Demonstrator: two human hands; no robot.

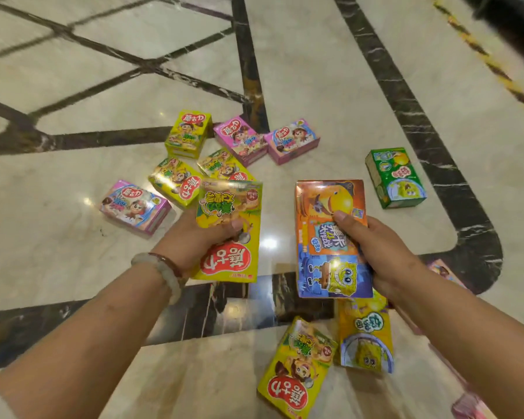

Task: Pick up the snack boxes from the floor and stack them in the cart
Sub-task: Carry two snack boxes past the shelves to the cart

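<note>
The left hand [204, 234] pinches a yellow box [229, 234], thumb across its printed face, the other fingers hidden behind it. The right hand [372, 246] grips an orange-and-blue box [330, 237] likewise, thumb on the front. Both boxes are held above the marble floor [300, 86], well apart, long axes running away from the viewer (print upside down). Bare floor lies between them. Beyond the left hand lie three yellow boxes [176, 181] and three pink boxes [135, 207]; a green box [395, 176] lies apart at right. Two more yellow boxes [297, 368] lie near the viewer.
</note>
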